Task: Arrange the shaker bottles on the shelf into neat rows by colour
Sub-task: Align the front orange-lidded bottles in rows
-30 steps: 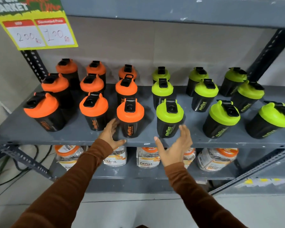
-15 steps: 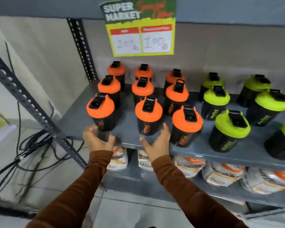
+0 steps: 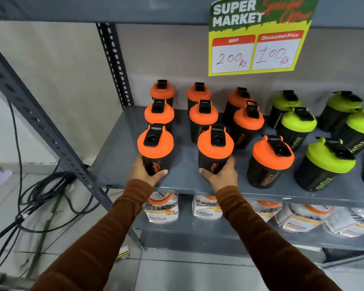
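Black shaker bottles stand on the grey shelf (image 3: 122, 148). Several with orange lids fill the left part in rows, and several with lime-green lids (image 3: 298, 122) stand to the right. My left hand (image 3: 149, 175) grips the base of the front-left orange-lid bottle (image 3: 155, 143). My right hand (image 3: 220, 175) grips the base of the front-middle orange-lid bottle (image 3: 215, 147). A third front-row orange-lid bottle (image 3: 271, 158) stands untouched to the right of it. Both held bottles stand upright near the shelf's front edge.
A yellow-green price sign (image 3: 259, 36) hangs above the back row. Perforated grey uprights (image 3: 51, 131) frame the shelf's left side. Packaged jars (image 3: 163, 208) lie on the lower shelf. Black cables (image 3: 40, 192) trail over the tiled floor at left.
The view has swung left and closer. Both hands, open in front of the shelf edge earlier, have closed around the bases of two front-row orange-lid bottles.
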Action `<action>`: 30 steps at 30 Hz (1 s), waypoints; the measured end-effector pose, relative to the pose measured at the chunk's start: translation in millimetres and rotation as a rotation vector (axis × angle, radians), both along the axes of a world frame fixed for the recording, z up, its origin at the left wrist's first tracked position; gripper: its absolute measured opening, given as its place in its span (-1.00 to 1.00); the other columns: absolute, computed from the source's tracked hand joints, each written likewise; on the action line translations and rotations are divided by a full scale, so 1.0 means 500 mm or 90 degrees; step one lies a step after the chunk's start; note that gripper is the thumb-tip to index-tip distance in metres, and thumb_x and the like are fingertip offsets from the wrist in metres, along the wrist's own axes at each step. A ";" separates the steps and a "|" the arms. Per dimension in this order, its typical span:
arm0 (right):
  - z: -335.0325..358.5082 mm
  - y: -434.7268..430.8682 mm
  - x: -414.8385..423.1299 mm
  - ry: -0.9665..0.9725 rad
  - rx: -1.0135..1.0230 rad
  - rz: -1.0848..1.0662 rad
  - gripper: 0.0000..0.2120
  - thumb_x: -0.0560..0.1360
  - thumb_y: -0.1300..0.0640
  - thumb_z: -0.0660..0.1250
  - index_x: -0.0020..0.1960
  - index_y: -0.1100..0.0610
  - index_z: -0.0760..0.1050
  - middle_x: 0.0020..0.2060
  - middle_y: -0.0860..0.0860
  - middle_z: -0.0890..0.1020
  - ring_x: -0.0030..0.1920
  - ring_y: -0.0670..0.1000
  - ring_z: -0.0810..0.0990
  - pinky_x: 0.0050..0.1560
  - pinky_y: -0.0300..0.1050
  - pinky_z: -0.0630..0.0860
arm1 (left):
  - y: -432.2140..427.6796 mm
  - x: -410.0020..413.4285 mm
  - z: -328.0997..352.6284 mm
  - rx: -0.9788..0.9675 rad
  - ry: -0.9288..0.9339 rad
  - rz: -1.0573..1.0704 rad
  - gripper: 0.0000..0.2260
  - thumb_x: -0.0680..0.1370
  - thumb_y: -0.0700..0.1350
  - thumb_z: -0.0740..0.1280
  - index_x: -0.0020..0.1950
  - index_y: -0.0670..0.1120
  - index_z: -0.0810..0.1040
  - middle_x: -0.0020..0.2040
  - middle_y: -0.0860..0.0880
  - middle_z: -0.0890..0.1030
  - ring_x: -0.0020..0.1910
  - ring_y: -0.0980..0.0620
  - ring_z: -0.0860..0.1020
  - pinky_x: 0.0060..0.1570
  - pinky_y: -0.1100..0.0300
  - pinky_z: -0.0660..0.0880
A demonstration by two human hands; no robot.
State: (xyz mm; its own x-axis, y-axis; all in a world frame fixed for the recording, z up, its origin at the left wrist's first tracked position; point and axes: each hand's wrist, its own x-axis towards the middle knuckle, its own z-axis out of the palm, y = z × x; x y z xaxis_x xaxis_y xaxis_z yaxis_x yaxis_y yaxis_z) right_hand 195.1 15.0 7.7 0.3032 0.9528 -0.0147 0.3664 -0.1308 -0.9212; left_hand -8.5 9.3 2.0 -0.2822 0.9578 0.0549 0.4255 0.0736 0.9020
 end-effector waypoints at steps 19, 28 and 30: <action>0.018 -0.057 -0.007 -0.035 -0.018 0.028 -0.27 0.17 0.13 0.60 0.21 0.21 0.31 0.18 0.17 0.55 0.18 0.14 0.53 0.25 0.06 0.47 | -0.022 -0.026 -0.004 -0.027 -0.012 -0.023 -0.33 0.21 -0.14 0.56 0.24 -0.17 0.36 0.21 -0.19 0.52 0.17 -0.15 0.49 0.19 0.02 0.43; 0.023 -0.065 0.015 0.001 -0.053 0.114 0.02 0.15 0.33 0.57 0.43 0.13 0.04 0.34 0.14 0.39 0.35 0.13 0.36 0.39 0.07 0.29 | -0.022 -0.043 0.005 -0.072 0.018 -0.108 -0.29 0.23 -0.23 0.54 0.30 -0.14 0.30 0.32 -0.17 0.44 0.30 -0.16 0.39 0.29 -0.06 0.34; 0.026 -0.065 0.015 -0.009 -0.060 0.114 -0.04 0.18 0.33 0.55 0.42 0.15 0.07 0.33 0.16 0.41 0.34 0.15 0.37 0.39 0.08 0.30 | -0.020 -0.045 0.008 -0.075 0.019 -0.109 -0.28 0.23 -0.24 0.54 0.30 -0.15 0.29 0.33 -0.18 0.42 0.30 -0.17 0.38 0.30 -0.08 0.33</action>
State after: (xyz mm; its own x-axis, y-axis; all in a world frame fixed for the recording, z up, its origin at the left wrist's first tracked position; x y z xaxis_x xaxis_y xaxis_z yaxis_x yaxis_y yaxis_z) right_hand 202.7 -17.7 20.5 0.1304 0.9861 -0.1031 0.4048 -0.1479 -0.9024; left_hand -30.7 -0.5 5.9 -0.1151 0.9918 -0.0547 0.4678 0.1027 0.8779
